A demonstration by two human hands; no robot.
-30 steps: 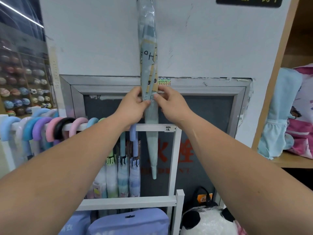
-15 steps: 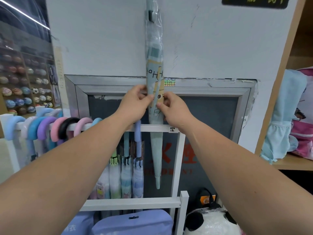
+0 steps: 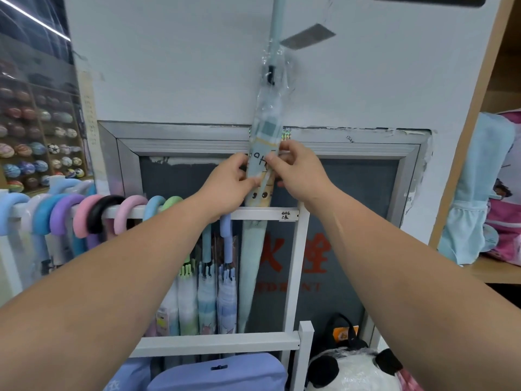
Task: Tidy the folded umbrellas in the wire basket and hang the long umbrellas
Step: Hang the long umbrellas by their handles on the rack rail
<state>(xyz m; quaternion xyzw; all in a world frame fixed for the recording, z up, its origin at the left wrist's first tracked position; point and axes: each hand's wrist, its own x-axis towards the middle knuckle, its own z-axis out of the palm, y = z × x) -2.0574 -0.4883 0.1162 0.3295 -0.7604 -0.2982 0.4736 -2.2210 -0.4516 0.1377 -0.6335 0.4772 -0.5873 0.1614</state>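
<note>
— What is held, and where?

— A long pale-blue umbrella (image 3: 253, 249), printed with black letters and a small yellow face and wrapped in crinkled clear plastic, is held upright against the white wall (image 3: 169, 66). Its tapered tip is seen low, just above the lower white rail (image 3: 220, 341); its thin shaft is cut off by the top edge of the view.

— What room is left around it?

— Nearest, a lilac fabric bag (image 3: 217, 373) and a black-and-white panda plush (image 3: 352, 368) are seen below the rack. The tip is flanked closely by hung pastel umbrellas (image 3: 208, 292) on the left and by the white upright post (image 3: 296, 263) on the right. The umbrella is crossed in front by the upper white rail (image 3: 253, 213), over which curved pastel handles (image 3: 84, 213) are hooked. Behind it, a grey metal-framed panel (image 3: 366, 193) is set into the wall.

— How are the hands placed?

— Both arms are stretched forward. The umbrella is pinched at mid-length, just above the upper rail, by the curled fingers and thumb of the left hand (image 3: 225, 182) on one side and of the right hand (image 3: 296, 170) on the other.
</note>
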